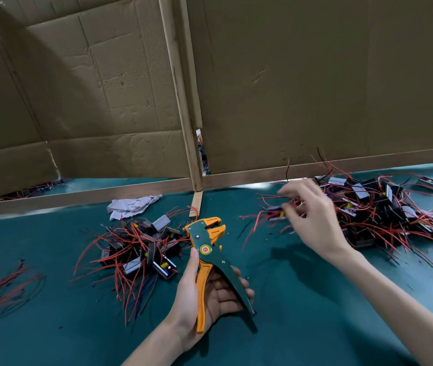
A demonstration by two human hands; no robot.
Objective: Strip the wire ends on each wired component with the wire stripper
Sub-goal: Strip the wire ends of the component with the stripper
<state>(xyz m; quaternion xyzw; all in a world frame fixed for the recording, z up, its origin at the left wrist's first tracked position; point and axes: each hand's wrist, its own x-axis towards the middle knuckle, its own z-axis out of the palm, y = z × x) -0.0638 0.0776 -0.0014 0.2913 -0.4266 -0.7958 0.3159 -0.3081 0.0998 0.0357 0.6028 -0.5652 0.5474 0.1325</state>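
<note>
While the left hand grips the wire stripper at 6 o'clock, the right hand, grasp unclear through blur, is at the 2 o'clock component pile. Its tangle may drag neighbouring units out.

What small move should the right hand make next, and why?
Probably pinch the component at the left edge of the right pile and bring its red wires to the wire stripper. The left hand holds it ready, handles spread; the right hand, blurred, reaches over that component without clearly holding it.
</note>
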